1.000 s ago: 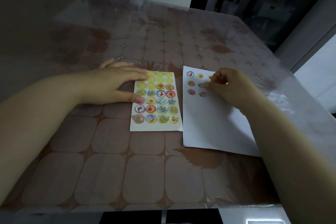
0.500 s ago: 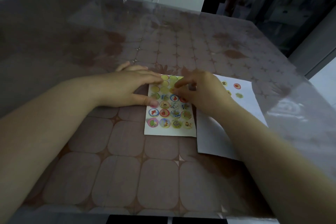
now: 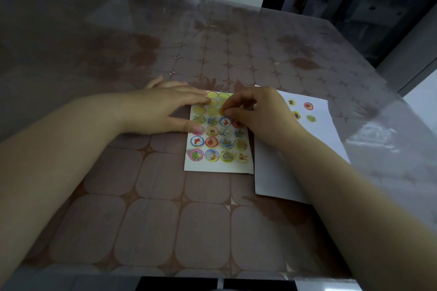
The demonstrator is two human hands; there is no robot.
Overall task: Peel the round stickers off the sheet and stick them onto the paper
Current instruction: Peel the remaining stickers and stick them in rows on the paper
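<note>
The right hand [image 3: 257, 113] had its thumb and forefinger drawn together, pinching at the edge of a round sticker [image 3: 221, 111] in the upper part of the sticker sheet [image 3: 218, 168]; how far it had lifted could not be told, since the fingers hid most of it. The left hand [image 3: 160, 111] lay flat beside it, fingers straight, with fingertips and thumb pressing the sheet's left edge onto the tabletop [image 3: 153, 220]

The likeliest trouble lay in the peel itself: a pull taken too steeply or too fast could have creased or torn the thin disc, or folded it so it stuck to itself or to the fingertip. Had the left hand eased its pressure, the whole sheet would probably have risen with the sticker. The right forearm lay across the paper [image 3: 283, 172], so a hasty swing back could have dragged that loose page out of place

Nothing here was a true container. The sheet carried pale empty circles [image 3: 212, 95] in its top rows and picture stickers [image 3: 211, 155] in the lower rows. The paper, just beside the sheet on the right, bore four placed stickers [image 3: 308, 105] near its far end; any others lay hidden under the right hand
</note>
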